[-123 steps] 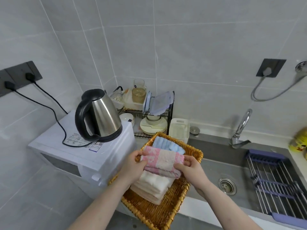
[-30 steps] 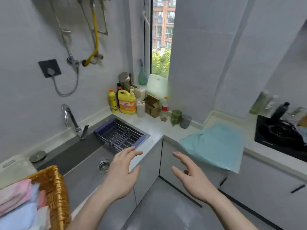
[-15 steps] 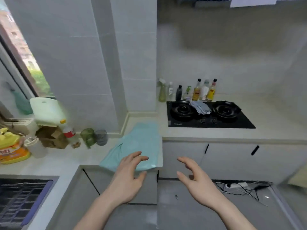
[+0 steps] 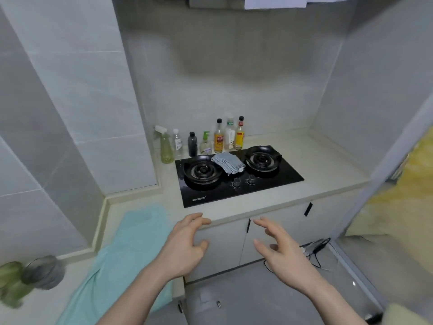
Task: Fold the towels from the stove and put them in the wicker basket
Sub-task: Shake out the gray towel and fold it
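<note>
Grey towels [image 4: 227, 162] bunched between stove [image 4: 236, 175] burners, well beyond left hand [image 4: 184, 248] and right hand [image 4: 282, 250], both empty with fingers spread, bottles [image 4: 219, 139] behind, teal cloth [image 4: 126, 249] on table [image 4: 323, 165].

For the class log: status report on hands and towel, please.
Left hand, right hand open, empty. Grey towel on stove, between burners. Path clear.

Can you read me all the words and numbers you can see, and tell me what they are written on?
Stove: small white print near its front left corner, too blurred to read.
Orange-labelled bottle: label has marks, too small to read.
Yellow-labelled bottle: label too small to read.
Soap pump bottle: label too blurred to read.
Stove knobs: no readable numbers.
Nothing else shows any writing.
</note>
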The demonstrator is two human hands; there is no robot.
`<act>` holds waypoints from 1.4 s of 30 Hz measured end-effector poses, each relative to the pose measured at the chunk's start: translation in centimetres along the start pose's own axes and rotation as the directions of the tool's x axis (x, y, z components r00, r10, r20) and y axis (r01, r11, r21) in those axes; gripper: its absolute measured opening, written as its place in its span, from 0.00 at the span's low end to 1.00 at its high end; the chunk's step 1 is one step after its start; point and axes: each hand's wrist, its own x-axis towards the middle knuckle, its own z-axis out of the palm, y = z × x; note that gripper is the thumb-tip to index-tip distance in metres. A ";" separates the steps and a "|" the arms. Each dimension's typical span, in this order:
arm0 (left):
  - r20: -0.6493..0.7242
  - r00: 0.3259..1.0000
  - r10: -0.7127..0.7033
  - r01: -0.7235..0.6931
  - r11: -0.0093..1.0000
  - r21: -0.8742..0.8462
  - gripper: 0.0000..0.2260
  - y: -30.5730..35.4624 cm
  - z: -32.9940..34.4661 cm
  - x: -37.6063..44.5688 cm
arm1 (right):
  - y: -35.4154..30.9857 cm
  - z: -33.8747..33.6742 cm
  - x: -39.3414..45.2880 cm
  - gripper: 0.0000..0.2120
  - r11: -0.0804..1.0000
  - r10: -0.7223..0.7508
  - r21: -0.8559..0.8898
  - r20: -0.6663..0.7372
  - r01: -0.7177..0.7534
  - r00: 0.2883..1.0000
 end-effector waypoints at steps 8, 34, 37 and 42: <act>0.126 0.991 0.046 -0.043 0.999 -0.026 0.22 2.4 3.9 13.3 | 3.7 -6.3 6.9 0.18 0.998 0.065 0.027 -0.098 -0.062 0.993; 0.303 0.864 -0.403 0.307 0.896 0.320 0.31 0.9 16.1 53.7 | 15.1 -22.3 36.4 0.18 0.991 0.131 -0.047 0.096 -0.127 0.987; 0.345 0.842 -0.414 0.266 0.876 0.402 0.28 -1.0 17.0 56.9 | 15.9 -22.6 38.2 0.18 0.987 0.156 -0.049 0.058 -0.153 0.986; 0.390 0.810 -0.439 0.243 0.855 0.459 0.28 -3.8 17.9 59.5 | 16.7 -23.1 40.0 0.18 0.978 0.203 -0.048 0.028 -0.201 0.979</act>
